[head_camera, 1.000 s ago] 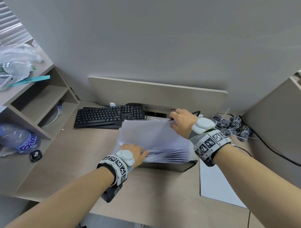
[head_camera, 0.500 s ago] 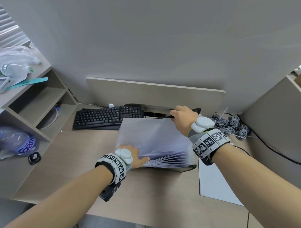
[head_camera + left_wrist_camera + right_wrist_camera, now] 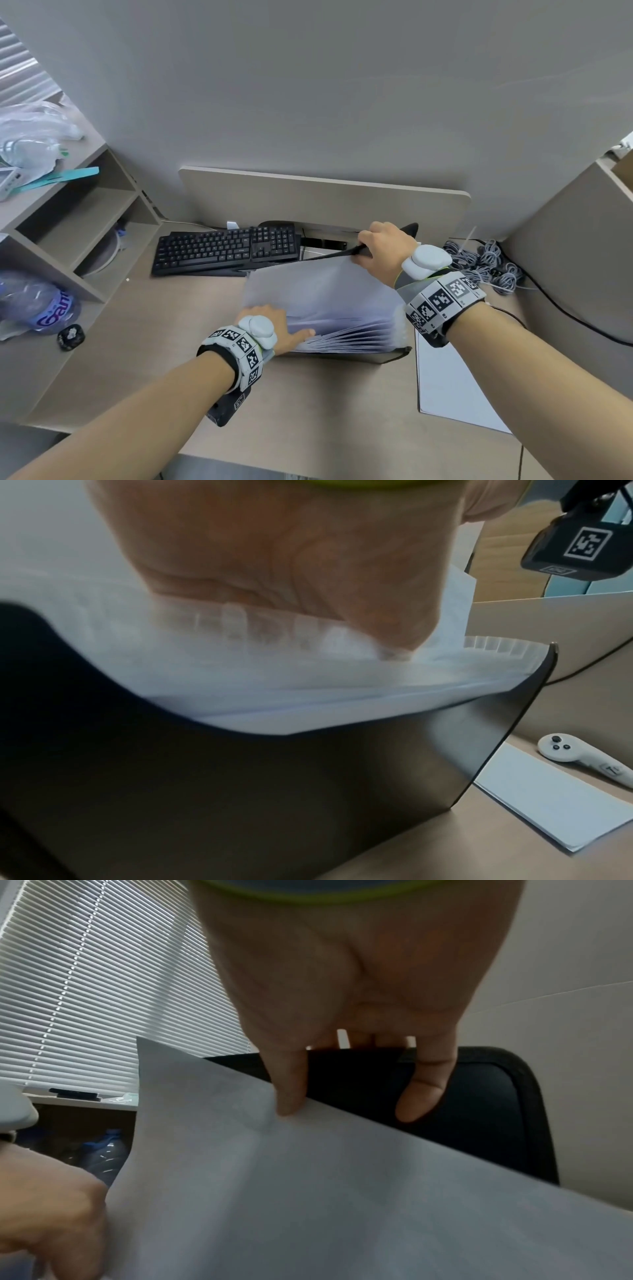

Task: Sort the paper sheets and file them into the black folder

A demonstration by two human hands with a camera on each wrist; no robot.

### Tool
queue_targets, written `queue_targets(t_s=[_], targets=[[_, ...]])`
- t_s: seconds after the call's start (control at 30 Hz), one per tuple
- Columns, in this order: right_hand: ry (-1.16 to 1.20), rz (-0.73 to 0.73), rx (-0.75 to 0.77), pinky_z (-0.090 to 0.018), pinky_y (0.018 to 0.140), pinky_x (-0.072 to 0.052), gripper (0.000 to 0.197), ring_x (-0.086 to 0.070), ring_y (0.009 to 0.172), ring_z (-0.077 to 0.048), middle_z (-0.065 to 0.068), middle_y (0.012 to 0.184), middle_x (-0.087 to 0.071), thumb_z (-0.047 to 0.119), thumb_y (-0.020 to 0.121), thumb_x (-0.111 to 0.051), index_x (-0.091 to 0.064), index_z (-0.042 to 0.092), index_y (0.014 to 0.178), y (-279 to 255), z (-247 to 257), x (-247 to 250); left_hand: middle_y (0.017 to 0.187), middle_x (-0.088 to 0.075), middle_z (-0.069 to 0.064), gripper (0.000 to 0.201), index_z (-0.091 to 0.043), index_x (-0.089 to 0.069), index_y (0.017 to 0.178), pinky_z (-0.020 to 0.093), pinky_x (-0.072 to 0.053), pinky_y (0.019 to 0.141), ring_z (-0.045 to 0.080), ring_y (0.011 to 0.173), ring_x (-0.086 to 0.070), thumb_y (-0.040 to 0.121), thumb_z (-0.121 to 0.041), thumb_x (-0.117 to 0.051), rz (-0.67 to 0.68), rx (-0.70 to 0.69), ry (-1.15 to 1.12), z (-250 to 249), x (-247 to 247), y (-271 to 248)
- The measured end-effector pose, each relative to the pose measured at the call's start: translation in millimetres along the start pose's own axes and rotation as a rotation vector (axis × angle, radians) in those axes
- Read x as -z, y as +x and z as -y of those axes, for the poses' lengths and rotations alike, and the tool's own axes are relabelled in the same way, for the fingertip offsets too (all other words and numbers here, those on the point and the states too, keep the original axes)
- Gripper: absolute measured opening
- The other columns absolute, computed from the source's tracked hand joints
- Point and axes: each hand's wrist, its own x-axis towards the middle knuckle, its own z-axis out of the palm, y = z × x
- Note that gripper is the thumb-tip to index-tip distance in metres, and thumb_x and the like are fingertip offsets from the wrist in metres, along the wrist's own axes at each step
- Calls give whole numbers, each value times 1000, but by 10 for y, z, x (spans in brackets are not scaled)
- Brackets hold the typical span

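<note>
The black folder (image 3: 359,358) stands open on the desk, its white pockets fanned out. A large white paper sheet (image 3: 318,291) leans at the back of the pockets. My right hand (image 3: 383,250) grips the folder's black back flap (image 3: 409,229) at its top edge; in the right wrist view its fingers (image 3: 291,1085) curl over the flap (image 3: 479,1110) just above the sheet (image 3: 308,1191). My left hand (image 3: 274,325) holds the left end of the pockets, thumb (image 3: 394,626) pressed on the dividers (image 3: 308,680); its other fingers are hidden.
More white sheets (image 3: 448,387) lie flat on the desk right of the folder, with a white controller (image 3: 561,750) beyond them. A black keyboard (image 3: 226,250) sits behind on the left and coiled cables (image 3: 486,263) on the right. A shelf unit (image 3: 68,240) stands on the left.
My right hand has drawn the black flap a little farther back and up, so it now shows beyond the sheet. My left hand has stayed at the pockets' left end.
</note>
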Motion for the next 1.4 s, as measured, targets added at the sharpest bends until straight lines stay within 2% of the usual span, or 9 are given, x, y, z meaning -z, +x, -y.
queue_targets(t_s=[0.13,0.27,0.47,0.67,0.87,1.0,1.13,1.27,1.4], targets=[[8,-7,-9,-31,66,-36,42,-46,93,-23,-3,93,-49,54,90,-49,-58,14,92,-17,32,18,84,-64,1,70,-18,-61,86,28,-43,62,24,73,-58,83,-80,-27,-1,-25,-34,-12,24,-7],[64,-15,-27,-37,73,-45,35,-49,98,-28,-7,99,-53,42,95,-47,-60,11,95,-11,46,31,90,-67,4,56,-18,-60,84,31,-47,66,27,79,-61,93,-65,-30,-70,-67,-72,-17,41,0],[85,-104,-76,-31,66,-36,34,-50,98,-26,-4,95,-54,45,95,-46,-57,13,90,43,41,109,107,-65,3,36,-22,-52,116,36,-51,74,28,92,-63,96,-50,-43,-123,-194,-107,-54,85,-7],[98,-88,-59,-31,66,-38,34,-52,97,-26,-2,91,-54,44,95,-47,-58,13,89,43,80,156,126,-53,4,77,-27,1,152,42,-53,74,34,92,-64,95,-45,-49,-198,-200,-189,-61,131,-75],[121,-84,-51,-35,72,-45,34,-53,98,-26,-4,95,-58,44,95,-47,-60,13,92,31,88,206,137,-48,0,98,-37,39,138,42,-53,68,35,81,-64,96,-42,-49,-319,-191,-284,-25,179,-71],[126,-83,-44,-35,70,-44,33,-53,93,-27,-1,86,-51,43,95,-47,-55,13,84,24,98,254,131,-54,3,73,-25,3,152,38,-49,68,34,85,-64,98,-35,-46,-333,-129,-281,-39,288,-71],[115,-79,-24,-37,73,-46,35,-53,93,-27,-4,90,-58,44,96,-46,-59,12,89,1,111,282,116,-53,5,29,-19,-43,124,36,-45,69,28,102,-57,100,-35,-42,-360,-119,-84,-51,459,-131],[126,-76,-25,-37,73,-47,36,-53,93,-27,-5,91,-58,44,96,-46,-59,11,89,-16,115,292,115,-46,5,22,-19,-61,108,33,-40,78,24,108,-45,97,-33,-47,-362,-183,28,-42,489,-81],[134,-85,-23,-37,72,-46,35,-53,93,-27,-4,89,-56,43,96,-47,-57,11,86,-53,128,280,110,-58,5,20,-16,-66,94,32,-42,72,26,100,-57,95,-22,-47,-87,-201,-67,-27,405,32]])
